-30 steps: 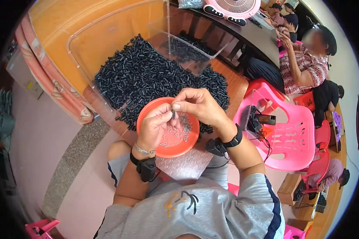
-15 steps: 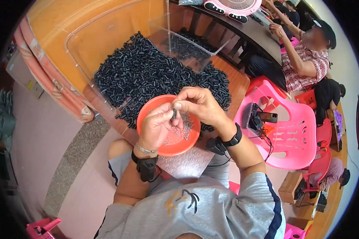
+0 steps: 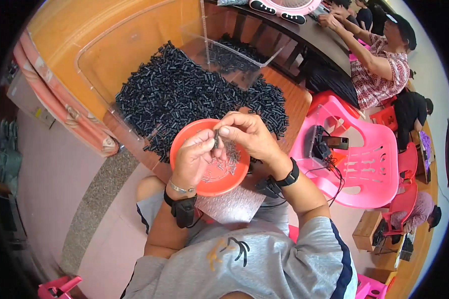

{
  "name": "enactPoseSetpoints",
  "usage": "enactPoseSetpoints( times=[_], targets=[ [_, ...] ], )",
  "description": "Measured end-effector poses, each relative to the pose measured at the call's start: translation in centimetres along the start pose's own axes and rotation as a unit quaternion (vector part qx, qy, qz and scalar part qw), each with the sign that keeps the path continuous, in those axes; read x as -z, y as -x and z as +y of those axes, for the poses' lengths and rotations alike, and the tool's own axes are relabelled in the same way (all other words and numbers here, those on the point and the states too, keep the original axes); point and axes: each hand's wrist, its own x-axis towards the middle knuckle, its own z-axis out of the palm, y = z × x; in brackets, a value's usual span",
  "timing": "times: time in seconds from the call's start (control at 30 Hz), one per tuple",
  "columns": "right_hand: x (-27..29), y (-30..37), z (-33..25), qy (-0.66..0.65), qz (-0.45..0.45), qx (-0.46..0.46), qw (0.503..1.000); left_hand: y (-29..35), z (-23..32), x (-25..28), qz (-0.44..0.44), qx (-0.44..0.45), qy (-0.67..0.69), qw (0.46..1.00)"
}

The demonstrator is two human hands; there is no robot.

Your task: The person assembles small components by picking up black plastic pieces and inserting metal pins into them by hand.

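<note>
Above an orange-red bowl, both my hands are close together. My left hand pinches a small black cylindrical piece between thumb and fingers. The right hand is closed too, its thumb and forefinger pinched at the upper end of that piece; whether it holds a separate small part is hidden. Inside the bowl lie many small silvery pins. Behind the bowl spreads a large heap of short black cylindrical pieces.
A clear plastic bin lies around the heap on the wooden table. To the right stands a pink plastic chair with black devices and cables on it. Other people sit beyond, one in a patterned shirt. A patterned curtain hangs left.
My hands stay over the bowl, and the fingers have shifted slightly around the black piece. The view has moved a little. The person at right has lowered their raised hands.
</note>
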Motion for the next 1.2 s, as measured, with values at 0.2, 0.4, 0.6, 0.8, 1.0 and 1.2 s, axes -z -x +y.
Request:
enactPoseSetpoints(
  times=[0.2, 0.4, 0.6, 0.8, 1.0, 1.2],
  targets=[
    [0.4, 0.0, 0.2, -0.015, -0.017, -0.004, 1.000, 0.1, 0.2, -0.2, -0.005, 0.013, -0.011, 1.000],
    [0.8, 0.0, 0.2, -0.006, -0.042, 0.008, 0.999, 0.0, 0.1, 0.0, -0.015, 0.025, -0.015, 0.999],
    [0.7, 0.0, 0.2, 0.035, -0.027, 0.016, 0.999, 0.1, 0.2, 0.1, -0.002, 0.031, -0.019, 0.999],
    [0.3, 0.0, -0.9, 0.144, -0.017, 0.041, 0.989, 0.1, 0.3, -0.2, -0.003, 0.037, -0.027, 0.999],
    [0.2, -0.1, -1.2, 0.203, -0.007, 0.065, 0.977, 0.2, 0.3, -0.2, 0.010, 0.031, -0.045, 0.998],
    [-0.1, 0.1, -1.6, 0.182, 0.018, 0.042, 0.982, 0.2, 0.0, -0.7, 0.031, -0.006, -0.099, 0.995]
  ],
)
